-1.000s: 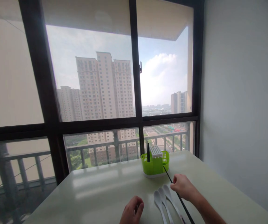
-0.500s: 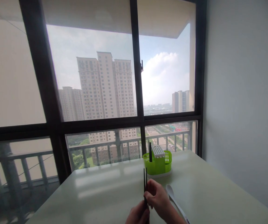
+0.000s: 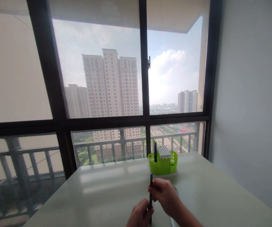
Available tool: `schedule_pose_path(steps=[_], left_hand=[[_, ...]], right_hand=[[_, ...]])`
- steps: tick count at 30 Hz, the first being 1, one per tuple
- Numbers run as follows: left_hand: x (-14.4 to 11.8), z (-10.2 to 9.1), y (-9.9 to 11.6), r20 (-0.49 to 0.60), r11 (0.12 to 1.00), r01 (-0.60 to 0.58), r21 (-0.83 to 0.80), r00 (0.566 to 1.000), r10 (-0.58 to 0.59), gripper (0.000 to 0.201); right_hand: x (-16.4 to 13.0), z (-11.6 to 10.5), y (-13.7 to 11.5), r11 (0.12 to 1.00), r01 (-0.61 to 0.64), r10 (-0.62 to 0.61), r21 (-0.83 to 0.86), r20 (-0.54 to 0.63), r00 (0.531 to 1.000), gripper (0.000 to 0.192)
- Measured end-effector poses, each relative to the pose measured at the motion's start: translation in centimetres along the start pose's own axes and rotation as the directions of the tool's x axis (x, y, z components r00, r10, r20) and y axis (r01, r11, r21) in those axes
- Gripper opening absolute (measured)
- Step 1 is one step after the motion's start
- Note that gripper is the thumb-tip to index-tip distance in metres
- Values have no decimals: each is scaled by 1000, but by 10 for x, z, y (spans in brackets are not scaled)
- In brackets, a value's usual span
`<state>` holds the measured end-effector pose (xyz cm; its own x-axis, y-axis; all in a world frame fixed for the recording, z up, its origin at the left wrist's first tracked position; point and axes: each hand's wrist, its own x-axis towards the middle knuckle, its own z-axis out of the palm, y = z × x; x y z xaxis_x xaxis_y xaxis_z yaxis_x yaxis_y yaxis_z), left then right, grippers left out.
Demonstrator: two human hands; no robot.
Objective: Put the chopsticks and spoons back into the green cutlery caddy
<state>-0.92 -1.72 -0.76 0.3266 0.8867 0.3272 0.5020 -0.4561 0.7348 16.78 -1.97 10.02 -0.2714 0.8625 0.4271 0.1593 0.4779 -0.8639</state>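
Observation:
A pair of black chopsticks [image 3: 151,197] stands nearly upright over the table's near side, its sticks pressed together. My left hand [image 3: 140,213] is closed around the lower part. Higher up, the fingers of my right hand [image 3: 164,193] pinch the same pair. Beneath the right hand and forearm lies a white spoon [image 3: 172,221], mostly covered by them. Beyond my hands is a bright green utensil caddy [image 3: 163,167] with a white slotted top, and more black chopsticks [image 3: 155,152] stand in its left compartment.
The pale, glossy table [image 3: 103,195] reaches to a large window with a dark frame [image 3: 107,122]. A white wall [image 3: 249,94] runs along the right side. Outside the glass are a railing [image 3: 113,148] and tall buildings [image 3: 112,85].
The chopsticks' tips, apart before, are now together. My right hand has shifted slightly right and now covers more of the spoon. The view has turned a little to the left.

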Motion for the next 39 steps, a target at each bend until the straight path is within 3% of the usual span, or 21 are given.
schedule_pose_path(steps=[4,9,12,16,18,22,28,33,39], left_hand=[[1,0,0,-13,999,-36,-13,999,36,25],[4,7,-6,-31,999,41,-32,999,-42,21],[3,9,-8,-86,996,88,-33,992,-91,30],[1,8,-5,-110,996,94,8,990,-92,32],[1,8,-2,-87,997,76,15,993,-75,29],[2,10,-2,-65,996,78,31,995,-75,25],[2,13,-3,-61,995,88,48,995,-85,19],[0,8,9,-20,991,121,54,993,-120,18],[-2,6,16,-6,986,150,79,989,-150,14]], right_hand=[[7,-2,-4,997,-57,57,59,-4,998,19],[40,-17,-19,998,-61,61,21,-20,998,23],[84,-51,-36,999,-43,41,-29,-58,997,25],[158,-107,-54,976,-25,-42,-218,-298,954,26],[187,-121,-51,966,-49,-45,-255,-351,935,25],[216,-110,-21,944,-133,25,-303,-336,941,19],[231,-77,28,856,-254,140,-450,-271,952,20],[240,-77,41,756,-298,169,-582,-266,949,26],[241,-86,40,671,-296,159,-680,-258,953,26]])
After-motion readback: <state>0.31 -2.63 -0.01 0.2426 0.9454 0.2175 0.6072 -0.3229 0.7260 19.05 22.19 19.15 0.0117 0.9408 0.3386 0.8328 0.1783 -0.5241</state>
